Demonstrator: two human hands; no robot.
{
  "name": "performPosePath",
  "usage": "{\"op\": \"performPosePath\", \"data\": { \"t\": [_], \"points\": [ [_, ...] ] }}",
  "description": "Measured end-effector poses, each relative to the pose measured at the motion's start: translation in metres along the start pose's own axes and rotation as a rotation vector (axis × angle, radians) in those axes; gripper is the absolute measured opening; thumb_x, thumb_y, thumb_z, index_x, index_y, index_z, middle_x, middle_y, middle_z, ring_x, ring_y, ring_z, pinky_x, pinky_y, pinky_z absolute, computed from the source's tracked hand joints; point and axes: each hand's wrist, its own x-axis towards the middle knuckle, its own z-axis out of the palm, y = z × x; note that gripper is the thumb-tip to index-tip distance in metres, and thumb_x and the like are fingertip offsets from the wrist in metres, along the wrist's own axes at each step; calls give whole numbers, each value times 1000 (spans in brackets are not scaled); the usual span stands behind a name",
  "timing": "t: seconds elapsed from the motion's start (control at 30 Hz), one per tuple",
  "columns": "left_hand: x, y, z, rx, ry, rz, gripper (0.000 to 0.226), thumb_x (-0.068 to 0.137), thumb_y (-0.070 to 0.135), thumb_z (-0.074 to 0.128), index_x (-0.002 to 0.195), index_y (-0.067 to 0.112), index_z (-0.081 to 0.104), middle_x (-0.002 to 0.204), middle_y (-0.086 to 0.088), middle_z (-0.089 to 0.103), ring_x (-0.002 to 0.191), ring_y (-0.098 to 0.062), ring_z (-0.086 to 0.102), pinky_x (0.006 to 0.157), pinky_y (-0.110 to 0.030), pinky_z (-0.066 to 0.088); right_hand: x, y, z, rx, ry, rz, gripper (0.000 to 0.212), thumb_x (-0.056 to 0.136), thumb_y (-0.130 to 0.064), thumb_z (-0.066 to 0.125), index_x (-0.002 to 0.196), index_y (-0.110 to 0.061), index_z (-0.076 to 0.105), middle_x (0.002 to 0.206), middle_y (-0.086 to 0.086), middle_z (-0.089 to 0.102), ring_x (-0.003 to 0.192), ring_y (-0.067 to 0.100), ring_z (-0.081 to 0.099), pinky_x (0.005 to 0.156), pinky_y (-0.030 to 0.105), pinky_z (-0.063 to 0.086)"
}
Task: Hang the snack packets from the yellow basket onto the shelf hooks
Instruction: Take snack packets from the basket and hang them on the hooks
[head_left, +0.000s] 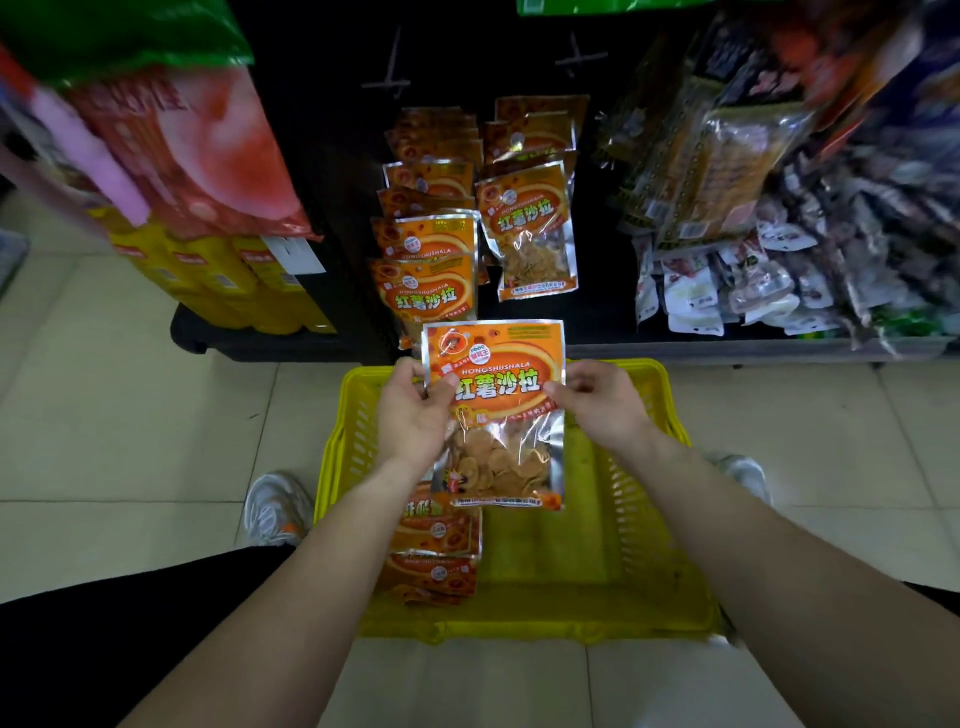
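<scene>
Pinching an orange, foil-edged snack packet with a clear lower window (493, 395) by its two side edges: left hand (415, 410) with thumb laid over the front of the left edge, right hand (602, 400) with fingertips closed on the right edge. Packet upright, face to the camera, top edge free, held over the far half of a yellow plastic lattice basket (353, 431) on pale floor tiles (130, 415).

Print: "HONGSHUSHALA" above large characters 红薯沙拉; round chips show through the window.

In the basket: a stack of like orange packets (436, 556) against its left wall, with bare yellow bottom to their right.

On the black shelf back: two columns of hanging matching packets (426, 260), a dark gap between them. Above, two bare wire hooks (389, 78).

Flanking: yellow cartons (223, 280) left, small white pouches (727, 291) right; their writing is too blurred to read.
</scene>
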Motion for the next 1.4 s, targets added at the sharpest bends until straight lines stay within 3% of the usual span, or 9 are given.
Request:
{"op": "performPosePath", "data": {
  "t": [0.2,0.43,0.6,0.73,0.87,1.0,1.17,1.27,1.4],
  "points": [
    [1,34,0,-30,-81,21,12,92,26,71,90,22,60,92,2,75,79,-9,73,65,-24,57,-9,-38,-22,-45,-24,-77,8,95,-23,67,91,-18,62,98,7,74,95,25,70,87,47,56],
    [10,71,10,-74,-136,49,12,90,27,73,100,26,65,105,-7,74,99,-20,70,94,-44,56,-7,-79,-57,-154,48,-212,22,94,-18,68,77,-22,54,74,-2,71,68,15,69,62,33,51],
    [23,84,12,-40,-175,13,40,89,24,74,126,17,59,112,-3,74,106,-20,68,102,-45,50,19,-115,-83,-277,139,-339,12,96,-27,65,90,-22,57,87,2,74,79,28,70,68,46,58],
    [38,81,11,1,-223,-23,42,90,27,73,128,20,57,114,2,72,107,-17,67,104,-46,49,58,-132,-95,-287,224,-357,16,96,-29,66,85,-25,55,88,1,73,89,29,70,75,44,57],
    [59,67,17,52,-264,-35,45,93,29,70,133,18,55,116,0,71,102,-18,69,98,-41,52,103,-122,-85,-328,247,-309,13,96,-30,66,87,-26,56,83,-8,69,86,21,67,62,26,45],
    [85,46,32,47,-280,-42,38,94,26,69,129,17,58,113,-1,72,95,-12,70,78,-26,51,156,-87,-65,-329,197,-226,11,96,-29,64,93,-19,59,97,3,72,91,22,66,74,33,50],
    [121,31,75,83,-312,-49,36,94,30,68,128,26,59,112,5,72,101,-13,68,93,-36,52,215,-44,-43,-98,113,-136,12,95,-20,68,97,-10,62,92,2,71,87,17,68,74,35,58],
    [144,23,106,188,-343,24,35,93,36,66,127,36,57,115,14,66,96,2,59,80,-22,45,245,-32,-34,19,112,-121,9,93,-17,70,94,-10,64,86,-4,70,72,2,68,55,19,55],
    [173,10,146,262,-382,30,53,92,34,67,142,37,48,145,5,46,119,-16,56,100,-34,48,278,-19,-26,49,146,-106,9,93,-18,69,86,-18,64,83,-4,71,72,7,70,66,34,60]
  ]
}}
